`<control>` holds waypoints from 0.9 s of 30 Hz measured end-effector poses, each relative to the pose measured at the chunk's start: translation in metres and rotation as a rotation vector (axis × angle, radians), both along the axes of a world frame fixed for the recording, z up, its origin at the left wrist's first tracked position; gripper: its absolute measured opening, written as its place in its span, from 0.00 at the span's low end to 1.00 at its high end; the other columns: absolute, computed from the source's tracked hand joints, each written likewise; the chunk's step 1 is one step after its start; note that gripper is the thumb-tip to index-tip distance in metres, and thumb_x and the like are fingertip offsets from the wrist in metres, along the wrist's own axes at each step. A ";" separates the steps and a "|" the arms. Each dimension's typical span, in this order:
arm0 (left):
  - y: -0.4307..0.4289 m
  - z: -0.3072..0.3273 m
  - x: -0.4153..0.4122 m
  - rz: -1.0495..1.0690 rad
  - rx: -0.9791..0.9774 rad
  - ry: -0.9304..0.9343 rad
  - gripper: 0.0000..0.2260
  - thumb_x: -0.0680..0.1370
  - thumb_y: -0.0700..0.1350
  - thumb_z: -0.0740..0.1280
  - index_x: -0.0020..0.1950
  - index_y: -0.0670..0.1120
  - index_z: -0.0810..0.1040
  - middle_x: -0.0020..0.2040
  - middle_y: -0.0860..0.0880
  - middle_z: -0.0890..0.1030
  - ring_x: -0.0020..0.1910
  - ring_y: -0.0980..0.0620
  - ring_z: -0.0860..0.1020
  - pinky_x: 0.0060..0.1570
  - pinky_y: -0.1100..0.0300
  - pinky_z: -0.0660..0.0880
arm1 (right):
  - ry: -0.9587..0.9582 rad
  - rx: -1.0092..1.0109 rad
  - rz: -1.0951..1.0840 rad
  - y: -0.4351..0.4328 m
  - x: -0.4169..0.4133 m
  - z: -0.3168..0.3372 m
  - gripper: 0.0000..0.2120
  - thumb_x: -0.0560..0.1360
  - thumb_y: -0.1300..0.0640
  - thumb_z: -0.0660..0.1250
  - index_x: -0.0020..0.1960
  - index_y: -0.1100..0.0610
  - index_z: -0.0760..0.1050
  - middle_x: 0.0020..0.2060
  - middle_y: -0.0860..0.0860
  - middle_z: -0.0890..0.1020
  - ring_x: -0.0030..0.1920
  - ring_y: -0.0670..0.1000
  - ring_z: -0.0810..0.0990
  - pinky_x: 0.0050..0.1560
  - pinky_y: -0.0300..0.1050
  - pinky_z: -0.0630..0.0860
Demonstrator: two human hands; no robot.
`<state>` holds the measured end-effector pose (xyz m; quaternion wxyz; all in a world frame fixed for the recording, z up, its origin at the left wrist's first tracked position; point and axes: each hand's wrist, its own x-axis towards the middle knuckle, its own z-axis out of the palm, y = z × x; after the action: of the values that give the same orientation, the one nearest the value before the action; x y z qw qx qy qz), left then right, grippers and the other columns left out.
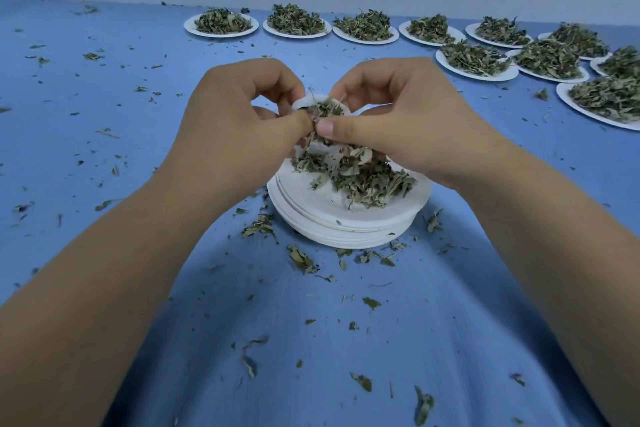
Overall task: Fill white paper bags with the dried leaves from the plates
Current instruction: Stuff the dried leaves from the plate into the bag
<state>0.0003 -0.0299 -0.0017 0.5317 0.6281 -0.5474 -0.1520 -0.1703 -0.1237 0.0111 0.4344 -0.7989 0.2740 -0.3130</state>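
One thin bag in L hand, R hand pinching crumbly leaves

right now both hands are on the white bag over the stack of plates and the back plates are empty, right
No: the head view shows the back plates heaped with dried leaves. The rest is right.

I have the left hand above the plate stack, fingers curled, pinching the paper bag. The right hand is just beside it over the same stack, thumb and fingers nipping dried leaves. The thumb tips nearly touch. Both bare forearms converge from the stack's near side.
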 end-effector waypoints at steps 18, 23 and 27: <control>0.004 0.007 -0.005 0.040 -0.057 -0.014 0.05 0.72 0.39 0.74 0.40 0.49 0.83 0.36 0.45 0.82 0.40 0.38 0.82 0.42 0.41 0.80 | 0.325 -0.361 -0.301 0.004 0.036 0.007 0.03 0.68 0.57 0.67 0.41 0.53 0.74 0.32 0.46 0.77 0.34 0.47 0.76 0.35 0.44 0.73; 0.006 0.009 -0.010 -0.017 -0.104 -0.036 0.03 0.70 0.41 0.72 0.40 0.49 0.83 0.36 0.44 0.82 0.39 0.38 0.81 0.41 0.42 0.79 | 0.544 -0.473 -0.390 0.001 0.041 0.016 0.09 0.69 0.57 0.68 0.49 0.53 0.73 0.44 0.50 0.78 0.44 0.53 0.77 0.34 0.45 0.67; 0.003 0.004 -0.006 0.046 -0.086 -0.105 0.02 0.69 0.45 0.70 0.39 0.51 0.82 0.33 0.51 0.81 0.34 0.46 0.80 0.38 0.49 0.80 | 0.558 -0.464 -0.405 -0.001 0.042 0.018 0.09 0.71 0.55 0.70 0.50 0.55 0.75 0.44 0.50 0.79 0.45 0.53 0.78 0.38 0.47 0.73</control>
<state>-0.0053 -0.0272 0.0028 0.5321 0.6243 -0.5659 -0.0831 -0.1281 -0.1245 0.0289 0.0817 -0.8596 0.4552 -0.2173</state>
